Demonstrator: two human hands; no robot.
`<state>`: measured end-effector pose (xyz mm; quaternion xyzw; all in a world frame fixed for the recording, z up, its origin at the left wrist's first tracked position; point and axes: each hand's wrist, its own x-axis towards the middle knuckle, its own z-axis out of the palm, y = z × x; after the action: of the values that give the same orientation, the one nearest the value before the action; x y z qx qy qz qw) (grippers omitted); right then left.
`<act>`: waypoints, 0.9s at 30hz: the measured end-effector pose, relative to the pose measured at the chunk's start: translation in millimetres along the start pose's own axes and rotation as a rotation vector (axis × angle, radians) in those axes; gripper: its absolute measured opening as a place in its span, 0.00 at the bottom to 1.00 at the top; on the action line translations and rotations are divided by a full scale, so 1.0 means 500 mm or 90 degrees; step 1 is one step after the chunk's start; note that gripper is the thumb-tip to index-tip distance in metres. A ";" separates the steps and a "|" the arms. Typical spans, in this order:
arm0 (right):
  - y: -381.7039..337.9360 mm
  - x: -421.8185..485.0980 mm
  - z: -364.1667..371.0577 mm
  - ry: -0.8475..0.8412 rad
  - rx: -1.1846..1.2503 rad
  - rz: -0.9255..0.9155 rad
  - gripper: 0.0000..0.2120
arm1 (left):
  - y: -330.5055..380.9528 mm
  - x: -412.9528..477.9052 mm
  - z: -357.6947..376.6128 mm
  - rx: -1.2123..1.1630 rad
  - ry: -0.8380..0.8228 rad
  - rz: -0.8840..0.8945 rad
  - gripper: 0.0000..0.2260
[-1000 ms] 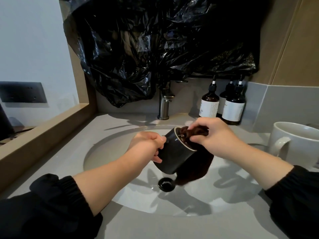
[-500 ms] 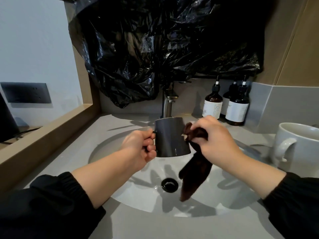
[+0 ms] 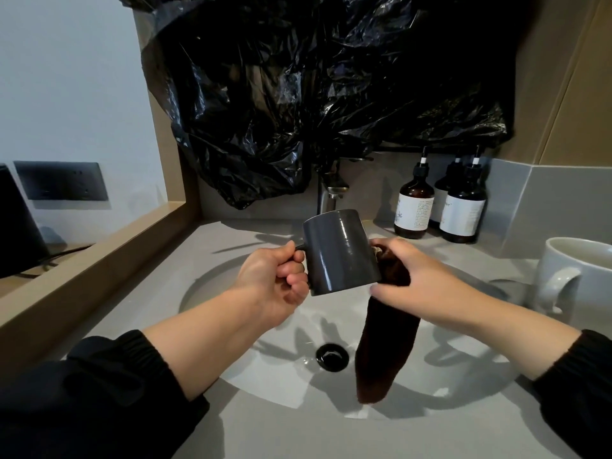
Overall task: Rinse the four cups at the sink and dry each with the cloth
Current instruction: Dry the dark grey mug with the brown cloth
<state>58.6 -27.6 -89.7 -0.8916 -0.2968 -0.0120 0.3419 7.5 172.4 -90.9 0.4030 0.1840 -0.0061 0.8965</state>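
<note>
Over the round white basin of the sink, clear of its black drain, the left hand is clenched around the handle of a glossy dark grey ceramic cup, held upside down, base up. The right hand presses a dark brown cloth against the cup's right side; the cloth's free end hangs into the basin. A white ceramic mug stands upright on the grey counter's right edge. Behind, a steel tap rises just beyond the cup. Three brown pump bottles carry white labels, print unreadable. Crumpled black plastic sheeting hangs above.
</note>
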 end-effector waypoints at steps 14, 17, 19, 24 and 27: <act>-0.001 0.015 -0.007 0.112 -0.366 0.028 0.09 | -0.009 0.005 -0.004 0.740 0.074 0.310 0.04; 0.005 0.022 -0.014 0.067 -0.374 0.077 0.06 | -0.001 -0.005 -0.016 1.105 -0.047 0.588 0.06; 0.005 0.021 -0.017 0.054 -0.365 0.088 0.05 | -0.005 -0.006 -0.020 1.197 -0.152 0.671 0.07; -0.002 0.015 -0.023 0.040 -0.352 0.087 0.06 | -0.020 0.005 -0.025 1.204 -0.261 0.668 0.07; -0.009 0.017 -0.026 0.031 -0.344 0.087 0.08 | -0.023 0.007 -0.021 1.267 -0.250 0.630 0.08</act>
<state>65.7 -28.5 -75.0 -0.9679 -0.2134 -0.0891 0.0988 5.5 173.0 -106.8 0.9589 -0.2266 0.1427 0.0941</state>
